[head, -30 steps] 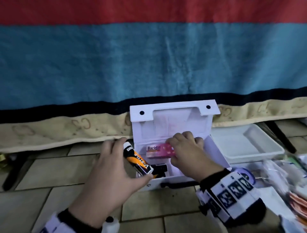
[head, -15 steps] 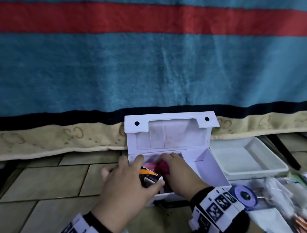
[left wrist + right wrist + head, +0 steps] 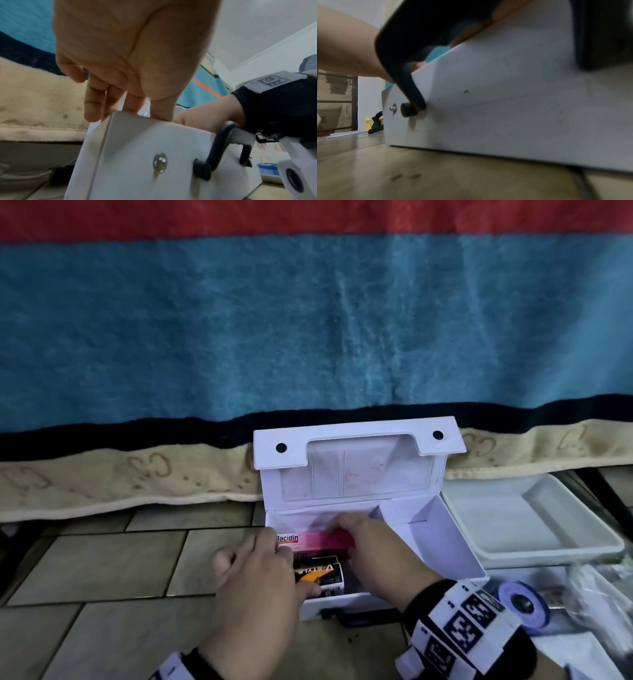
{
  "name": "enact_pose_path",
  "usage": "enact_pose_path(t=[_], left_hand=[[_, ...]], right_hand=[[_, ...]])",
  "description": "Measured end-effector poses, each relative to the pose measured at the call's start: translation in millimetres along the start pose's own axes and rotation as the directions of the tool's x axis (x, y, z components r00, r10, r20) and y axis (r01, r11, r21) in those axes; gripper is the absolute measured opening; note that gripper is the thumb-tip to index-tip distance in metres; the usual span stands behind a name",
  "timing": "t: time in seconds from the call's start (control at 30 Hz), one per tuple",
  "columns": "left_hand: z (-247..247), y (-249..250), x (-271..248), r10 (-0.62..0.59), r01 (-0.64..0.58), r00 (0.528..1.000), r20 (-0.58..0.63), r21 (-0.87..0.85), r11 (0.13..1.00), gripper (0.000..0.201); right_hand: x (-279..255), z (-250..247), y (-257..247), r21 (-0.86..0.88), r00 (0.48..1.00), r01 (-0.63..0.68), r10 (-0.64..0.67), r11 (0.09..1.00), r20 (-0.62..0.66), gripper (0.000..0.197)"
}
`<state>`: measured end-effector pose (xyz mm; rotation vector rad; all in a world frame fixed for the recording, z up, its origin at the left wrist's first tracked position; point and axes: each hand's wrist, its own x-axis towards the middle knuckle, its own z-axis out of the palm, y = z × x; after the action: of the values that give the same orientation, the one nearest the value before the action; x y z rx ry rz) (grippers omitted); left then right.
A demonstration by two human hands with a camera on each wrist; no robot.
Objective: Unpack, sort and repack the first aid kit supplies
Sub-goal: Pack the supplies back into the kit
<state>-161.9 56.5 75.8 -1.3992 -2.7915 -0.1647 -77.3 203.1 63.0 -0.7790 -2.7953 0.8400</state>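
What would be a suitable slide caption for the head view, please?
Both hands lower supplies into the open white first aid box: right hand on the pink Bacidin carton, left hand on the black-and-orange tube.

1. A thick blanket (image 3: 308, 320) fills the upper view — red band on top, a broad blue field below, then a dark stripe and a cream border (image 3: 102, 477) marked with faint letter motifs.
2. The blanket's lower edge hangs just above a tiled floor (image 3: 96, 566) of beige tiles with dark joints.
3. In the right wrist view, low along the floor — a dark metal frame (image 3: 337, 101) stands against a pale wall, a small yellow item (image 3: 368, 122) near its foot, too blurred to identify.
4. Flat white sheets (image 3: 347, 134) lie on the floor beside it.
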Motion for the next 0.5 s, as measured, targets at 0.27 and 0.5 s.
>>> enact_pose_path(t=[0.27, 0.5], left_hand=[[3.4, -3.9, -0.1, 0.076, -0.072, 0.992, -0.105, 0.045, 0.996, 0.039], [-5.3, -5.6, 8.4, 0.026, -0.026, 1.000, -0.014, 0.033, 0.999, 0.037]], right_hand=[[-0.4, 0.0, 0.6, 0.037, 0.999, -0.052, 0.051, 0.998, 0.008, 0.061], [-0.1, 3.7, 1.3, -0.048, 0.996, 0.025, -0.022, 0.999, 0.081, 0.066]])
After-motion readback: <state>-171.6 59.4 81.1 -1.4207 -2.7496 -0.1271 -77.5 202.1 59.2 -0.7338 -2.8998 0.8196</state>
